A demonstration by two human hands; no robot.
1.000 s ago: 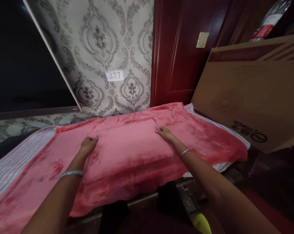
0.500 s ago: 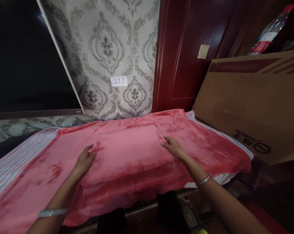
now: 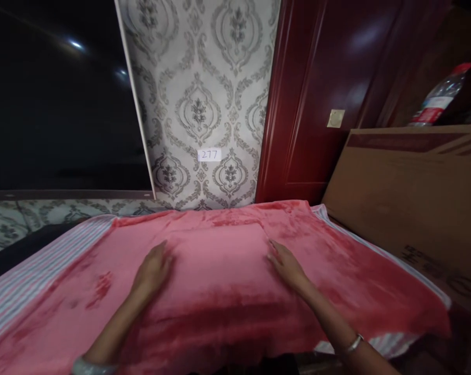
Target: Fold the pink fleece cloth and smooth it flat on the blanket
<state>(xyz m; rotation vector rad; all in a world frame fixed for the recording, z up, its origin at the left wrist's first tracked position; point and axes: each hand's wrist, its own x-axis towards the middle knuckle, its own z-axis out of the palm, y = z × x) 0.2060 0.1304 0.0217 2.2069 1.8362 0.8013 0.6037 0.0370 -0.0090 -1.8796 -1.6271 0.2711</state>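
A folded pink plush fabric (image 3: 223, 260), flat and roughly rectangular, lies in the middle of a larger pink plush blanket (image 3: 344, 265). The two share the same colour, so their borders partly blend. At the folded piece's left side rests my left hand (image 3: 154, 266), fingers stretched forward and slightly blurred. My right hand (image 3: 288, 264) is at the opposite side, touching the edge with thumb and fingers apart. Neither hand has visibly gripped the cloth. A bracelet circles each wrist.
Striped cloth (image 3: 55, 255) shows beyond the blanket's left edge. A large cardboard box (image 3: 407, 192) stands at the right with a red-capped bottle (image 3: 438, 99) above it. Behind are a dark television screen (image 3: 63, 104), patterned wallpaper and a dark red door (image 3: 309, 104).
The view has tilted up, so the wall and blanket sit differently in the picture. Both hands stay beside the folded fabric; the left one lies flatter, and the right one's fingertips have loosened at the edge.
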